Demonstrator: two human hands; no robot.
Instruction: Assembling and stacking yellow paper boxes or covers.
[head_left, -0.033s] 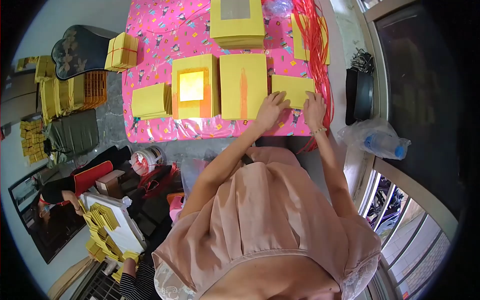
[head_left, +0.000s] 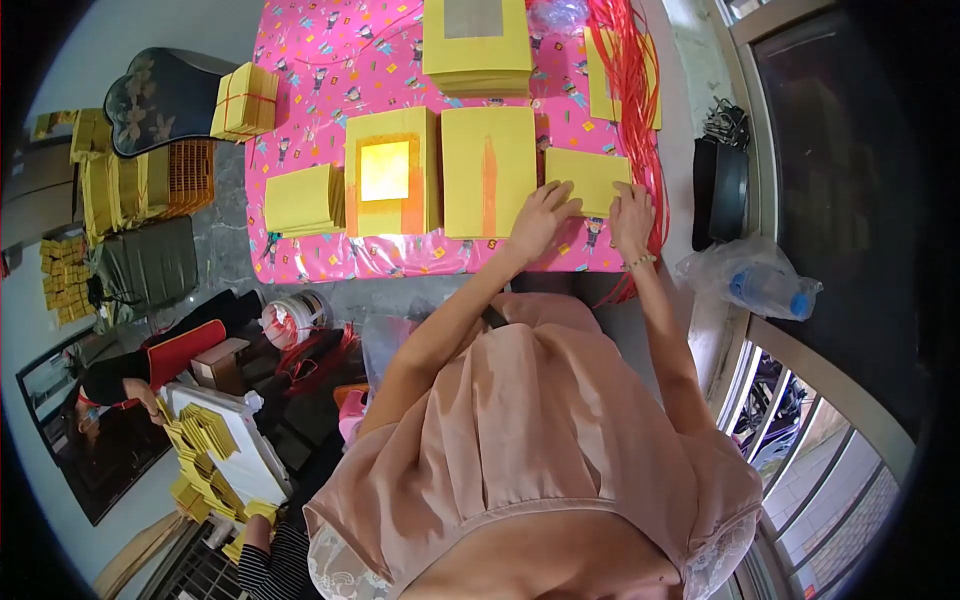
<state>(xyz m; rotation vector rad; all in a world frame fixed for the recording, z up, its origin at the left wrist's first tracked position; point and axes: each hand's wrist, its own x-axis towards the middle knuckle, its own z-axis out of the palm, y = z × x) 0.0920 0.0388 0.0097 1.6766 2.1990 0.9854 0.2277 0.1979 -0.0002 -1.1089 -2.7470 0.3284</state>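
Note:
At the table's near right side lies a yellow folded paper sheet (head_left: pixel 590 178), lying wider than it is tall. My left hand (head_left: pixel 543 214) grips its lower left corner with bent fingers, the thumb along the near edge. At the lower right corner, my right hand (head_left: pixel 631 218) has its fingers curled over the edge. Just left of them is a tall yellow paper stack (head_left: pixel 462 180) with an orange stripe. Beside that stands another yellow stack (head_left: pixel 428 170) topped by a shiny gold square (head_left: pixel 384 171). A lower pile of folded yellow paper (head_left: pixel 300 201) sits farthest left.
Pink patterned cloth (head_left: pixel 340 60) covers the table. Red plastic strands (head_left: pixel 632 90) hang along its right side. A large yellow stack (head_left: pixel 478 78) is farther back; a tied bundle (head_left: pixel 244 102) rests at the left edge. At lower left, another person (head_left: pixel 125 380) works beside a white table (head_left: pixel 245 455).

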